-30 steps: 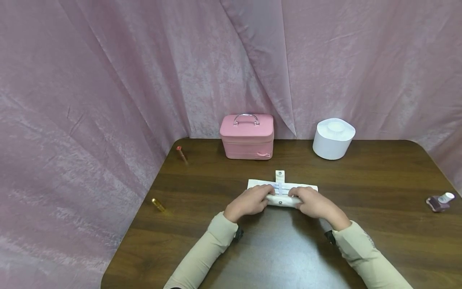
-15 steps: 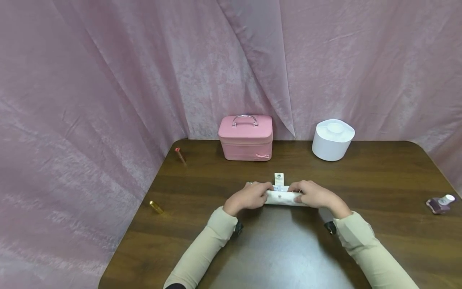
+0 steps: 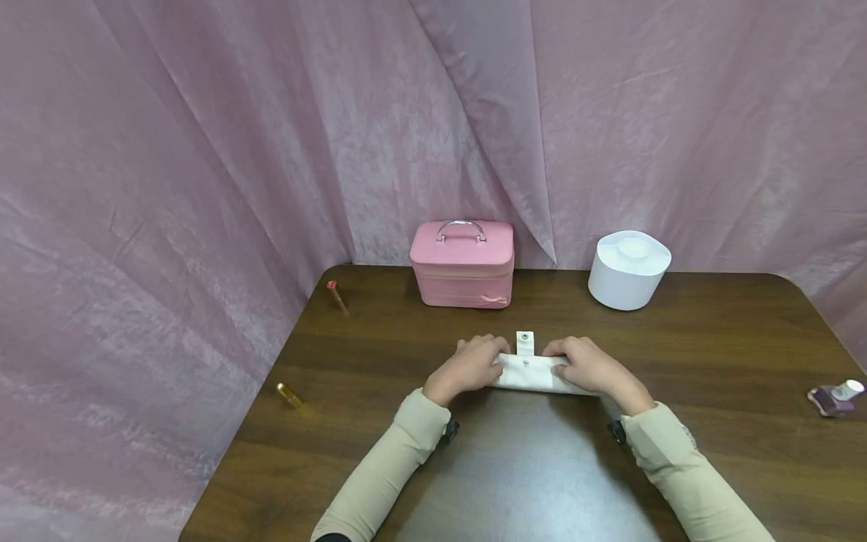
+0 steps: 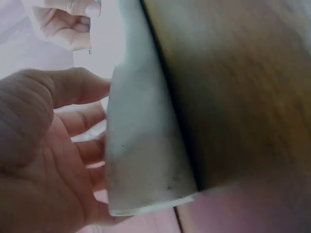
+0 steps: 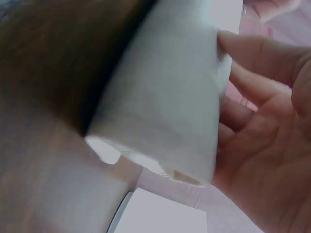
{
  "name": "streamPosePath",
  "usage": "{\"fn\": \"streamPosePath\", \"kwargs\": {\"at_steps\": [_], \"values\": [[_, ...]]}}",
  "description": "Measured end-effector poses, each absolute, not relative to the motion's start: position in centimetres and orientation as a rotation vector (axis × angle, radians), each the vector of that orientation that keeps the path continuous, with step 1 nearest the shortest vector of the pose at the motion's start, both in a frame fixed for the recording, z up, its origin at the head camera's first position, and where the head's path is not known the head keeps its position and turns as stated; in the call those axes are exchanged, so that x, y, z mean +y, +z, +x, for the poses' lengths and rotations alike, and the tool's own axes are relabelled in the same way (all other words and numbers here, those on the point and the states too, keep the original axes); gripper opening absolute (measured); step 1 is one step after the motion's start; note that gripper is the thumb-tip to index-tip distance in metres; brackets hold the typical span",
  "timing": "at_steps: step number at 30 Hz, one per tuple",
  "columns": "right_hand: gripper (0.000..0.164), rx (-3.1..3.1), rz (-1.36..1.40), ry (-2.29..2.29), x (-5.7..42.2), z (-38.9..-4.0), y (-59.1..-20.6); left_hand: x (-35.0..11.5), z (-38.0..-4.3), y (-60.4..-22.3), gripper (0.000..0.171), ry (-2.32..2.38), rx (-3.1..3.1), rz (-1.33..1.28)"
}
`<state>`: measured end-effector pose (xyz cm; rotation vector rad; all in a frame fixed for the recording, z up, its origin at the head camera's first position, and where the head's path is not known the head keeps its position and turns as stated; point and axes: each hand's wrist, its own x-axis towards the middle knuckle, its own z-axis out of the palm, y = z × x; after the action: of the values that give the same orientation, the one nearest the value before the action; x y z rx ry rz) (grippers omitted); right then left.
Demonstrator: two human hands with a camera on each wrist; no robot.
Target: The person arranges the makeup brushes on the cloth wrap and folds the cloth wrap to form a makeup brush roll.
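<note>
A white roll-up pouch (image 3: 531,374) lies folded near the middle of the wooden table. Its short snap strap (image 3: 524,343) sticks out at the far side, and a metal stud shows on the front. My left hand (image 3: 472,363) grips the left part, thumb on the near face and fingers curled behind. On the right part my right hand (image 3: 591,369) holds it the same way. Up close in the left wrist view, the pouch (image 4: 146,136) is a smooth, flattened roll. Layered pale edges show at the pouch's (image 5: 160,97) open end in the right wrist view; its contents are hidden.
Behind the pouch stand a pink vanity case (image 3: 463,282) with a metal handle and a white lidded container (image 3: 628,278). A reddish lipstick-like tube (image 3: 338,296) and a gold tube (image 3: 289,395) lie left. A nail polish bottle (image 3: 833,399) lies far right. Pink curtains (image 3: 271,135) hang behind.
Both hands have rolled the pouch's near edge away from me, over the inner part that showed light-coloured sticks and a band. The front stud now sits close to the strap.
</note>
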<state>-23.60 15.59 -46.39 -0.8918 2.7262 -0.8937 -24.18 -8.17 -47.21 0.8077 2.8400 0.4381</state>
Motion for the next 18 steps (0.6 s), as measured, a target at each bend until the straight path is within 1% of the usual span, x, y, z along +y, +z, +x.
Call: {"fn": "streamPosePath", "kwargs": {"at_steps": [3,8,12,15,18], "values": [[0.019,2.819,-0.877,-0.867,15.2,-23.6,-46.6,-8.1,-23.7,-46.8,0.032,0.321,2.926,0.791],[0.024,2.896,-0.824,-0.847,14.6,-23.4,-46.7,-6.9,-21.5,-46.1,0.058,0.119,2.904,0.842],[0.025,2.909,-0.797,-0.842,14.5,-23.3,-46.9,-6.0,-20.0,-46.6,0.076,0.048,2.832,0.802],[0.024,2.880,-0.782,-0.844,14.6,-23.3,-46.9,-5.7,-19.8,-47.1,0.082,0.048,2.788,0.760],[0.024,2.833,-0.771,-0.861,14.7,-23.6,-46.7,-5.6,-20.0,-47.3,0.083,0.059,2.758,0.736]]}}
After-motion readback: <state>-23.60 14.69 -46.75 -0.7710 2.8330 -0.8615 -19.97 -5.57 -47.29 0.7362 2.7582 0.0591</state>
